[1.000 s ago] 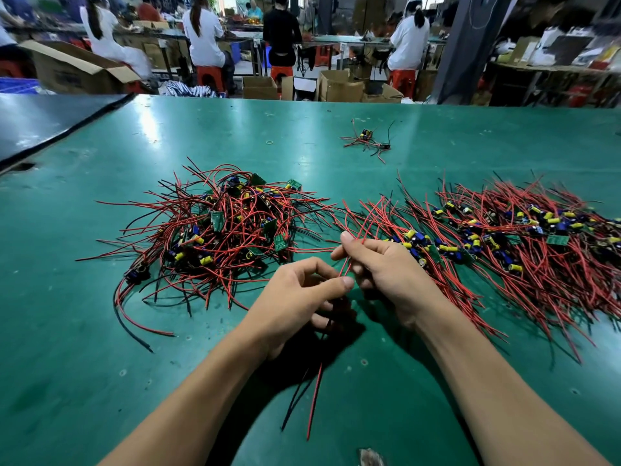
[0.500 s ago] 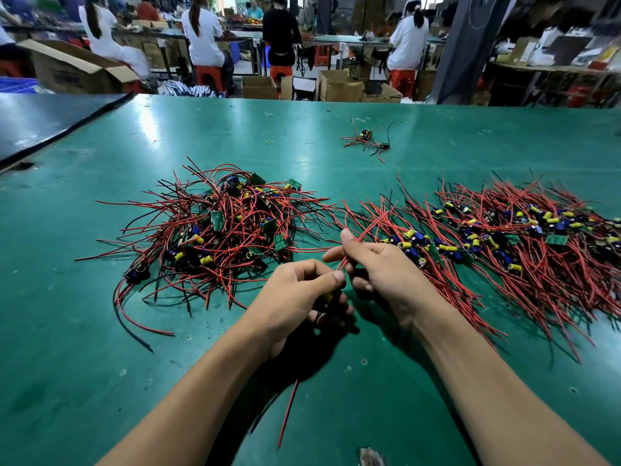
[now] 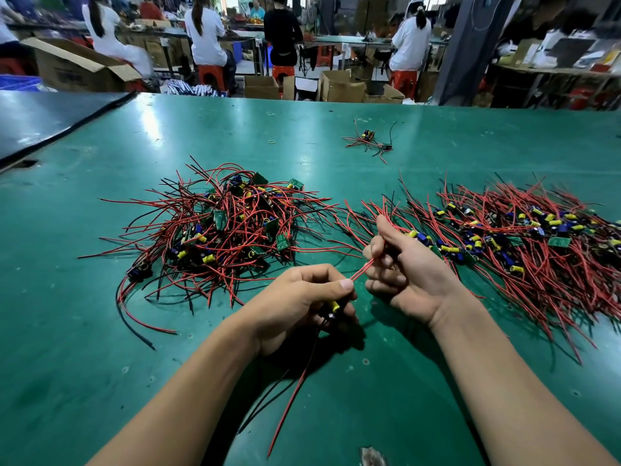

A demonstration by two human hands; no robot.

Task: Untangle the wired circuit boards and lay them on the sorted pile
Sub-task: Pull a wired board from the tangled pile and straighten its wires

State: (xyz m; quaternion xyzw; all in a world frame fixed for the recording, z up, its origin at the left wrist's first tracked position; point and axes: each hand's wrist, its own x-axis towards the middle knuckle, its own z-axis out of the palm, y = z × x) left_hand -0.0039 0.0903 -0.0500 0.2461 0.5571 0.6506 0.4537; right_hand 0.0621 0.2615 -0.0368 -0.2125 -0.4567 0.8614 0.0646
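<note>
- My two hands work near the middle of the green-topped work table (image 3: pixel 100 331), close together but not touching.
- My left hand (image 3: pixel 302 297) is curled tight round one small circuit board with a yellow cylindrical capacitor (image 3: pixel 334 306). The thumb presses down on its red leads.
- One thin red lead (image 3: pixel 292 398) and some thin black leads (image 3: pixel 268 403) hang out below that fist, towards me. I cannot count the black ones.
- My right hand (image 3: pixel 410 274) has its fingers curled round a taut pair of red wires (image 3: pixel 361 270) that runs across from my left thumb. The right thumb sticks up.
- There are two big heaps on the table.
- The tangled heap of red-and-black-wired green boards (image 3: pixel 228 230) lies to the left, just beyond my left hand.
- The sorted pile of boards with wires combed one way (image 3: pixel 521 237) lies to the right, its near-left edge touching my right hand.
- Neither heap can be counted board by board.
- One small stray cluster of wired boards (image 3: pixel 369 141) sits farther off, well apart from both heaps.
- One small ring (image 3: pixel 271 141) lies to its left.
- At the far benches I count four people with their backs to me: three in white tops (image 3: pixel 205 31) and one in a black top (image 3: pixel 282 28).
</note>
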